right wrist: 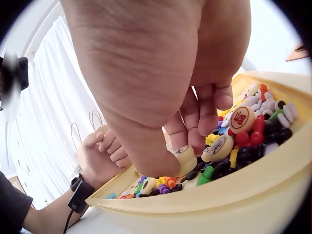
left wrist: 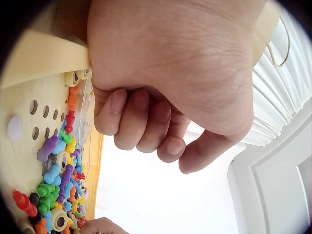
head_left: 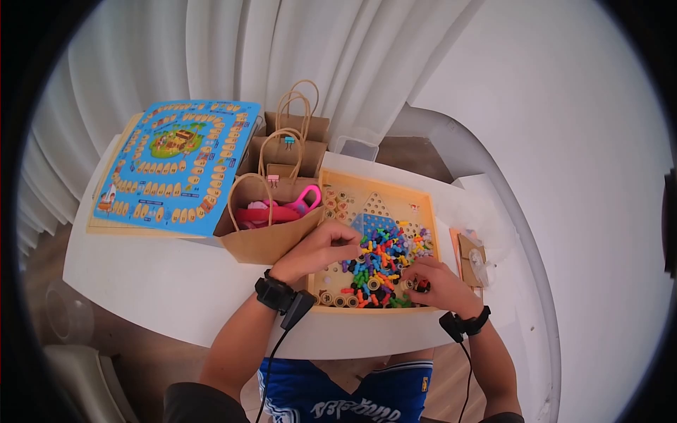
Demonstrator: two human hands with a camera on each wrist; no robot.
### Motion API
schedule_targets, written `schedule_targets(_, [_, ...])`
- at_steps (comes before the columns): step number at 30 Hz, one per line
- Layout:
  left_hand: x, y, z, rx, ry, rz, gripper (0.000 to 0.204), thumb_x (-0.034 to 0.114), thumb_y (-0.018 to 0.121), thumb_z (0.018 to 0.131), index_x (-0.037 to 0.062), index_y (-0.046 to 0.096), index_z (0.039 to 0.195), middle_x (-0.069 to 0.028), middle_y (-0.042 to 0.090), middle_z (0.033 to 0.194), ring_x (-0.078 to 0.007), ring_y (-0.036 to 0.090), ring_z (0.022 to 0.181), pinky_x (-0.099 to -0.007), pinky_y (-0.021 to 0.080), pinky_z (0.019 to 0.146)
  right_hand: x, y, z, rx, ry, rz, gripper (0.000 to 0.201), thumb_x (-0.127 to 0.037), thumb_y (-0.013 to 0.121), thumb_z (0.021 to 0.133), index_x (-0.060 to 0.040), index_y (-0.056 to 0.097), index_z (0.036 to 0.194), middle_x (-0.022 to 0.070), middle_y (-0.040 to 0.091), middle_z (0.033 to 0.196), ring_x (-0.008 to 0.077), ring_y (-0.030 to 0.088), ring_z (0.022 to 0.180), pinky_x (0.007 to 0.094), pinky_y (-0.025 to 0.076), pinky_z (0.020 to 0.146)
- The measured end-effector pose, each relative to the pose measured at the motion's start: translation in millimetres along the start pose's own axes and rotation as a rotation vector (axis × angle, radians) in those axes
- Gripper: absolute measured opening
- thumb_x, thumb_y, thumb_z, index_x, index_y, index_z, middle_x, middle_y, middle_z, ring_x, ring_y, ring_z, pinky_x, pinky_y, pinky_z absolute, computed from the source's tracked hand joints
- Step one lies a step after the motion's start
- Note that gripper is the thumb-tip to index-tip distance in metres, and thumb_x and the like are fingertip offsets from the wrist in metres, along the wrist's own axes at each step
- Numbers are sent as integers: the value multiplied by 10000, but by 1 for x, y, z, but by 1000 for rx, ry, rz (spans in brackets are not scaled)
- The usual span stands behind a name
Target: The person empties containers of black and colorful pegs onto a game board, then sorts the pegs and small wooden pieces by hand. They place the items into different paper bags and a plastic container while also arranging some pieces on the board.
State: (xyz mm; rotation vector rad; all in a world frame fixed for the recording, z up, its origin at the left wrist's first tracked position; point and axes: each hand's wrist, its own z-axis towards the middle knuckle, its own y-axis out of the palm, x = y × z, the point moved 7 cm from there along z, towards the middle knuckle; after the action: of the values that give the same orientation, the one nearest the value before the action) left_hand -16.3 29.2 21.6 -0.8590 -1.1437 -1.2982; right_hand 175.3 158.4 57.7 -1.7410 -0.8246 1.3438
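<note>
My right hand (head_left: 437, 282) reaches into the near right part of a wooden tray (head_left: 428, 211), gripping a round cream Chinese chess piece (right wrist: 186, 160) between thumb and fingers. Other chess pieces (right wrist: 242, 118), with red or dark characters, lie beside it among black and green pegs. My left hand (head_left: 328, 248) hovers over the tray's left side, its fingers (left wrist: 131, 126) curled in toward the palm; the inside of the palm is hidden. Below it spreads a heap of coloured pegs (head_left: 384, 257). A white disc (left wrist: 15, 128) lies near the holes in the tray floor.
A blue printed game board (head_left: 159, 201) lies at the left of the white table (head_left: 169, 282). Several paper bags (head_left: 271, 240) stand behind the left forearm, the nearest with pink scissors handles (head_left: 307, 199) sticking out. Paper and plastic packets (head_left: 472, 257) lie right of the tray.
</note>
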Motion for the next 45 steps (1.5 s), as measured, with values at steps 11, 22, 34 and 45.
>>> schedule_targets(11, [-1, 0, 0, 4, -23, -17, 320, 152, 653, 902, 48, 415, 715, 45, 381, 704, -61, 369, 691, -272, 307, 635, 10, 2, 1, 33, -11, 1, 243, -110, 816, 828, -43, 721, 1042, 128, 677, 944, 284, 687, 875, 389, 560, 803])
schedule_targets(22, [4, 1, 1, -3, 16, 2, 372, 127, 647, 956, 42, 392, 698, 47, 374, 664, -56, 358, 664, -282, 315, 618, -5, -6, 0, 19, -69, -19, 228, -84, 781, 868, -43, 749, 1089, 137, 724, 998, 333, 689, 954, 422, 555, 866])
schedule_targets(34, [0, 1, 0, 3, 5, 3, 377, 130, 645, 965, 48, 379, 711, 47, 352, 678, -57, 350, 673, -279, 315, 623, -7, 16, 5, -73, -102, -139, 211, -81, 777, 832, -16, 697, 1016, 119, 675, 970, 339, 659, 959, 425, 537, 854])
schedule_targets(45, [4, 2, 0, 2, -3, -4, 350, 142, 646, 929, 45, 394, 706, 44, 367, 680, -59, 356, 673, -278, 306, 622, -17, 12, 2, 93, -212, -318, 160, -85, 774, 851, -57, 679, 976, 100, 661, 1014, 324, 677, 944, 414, 568, 805])
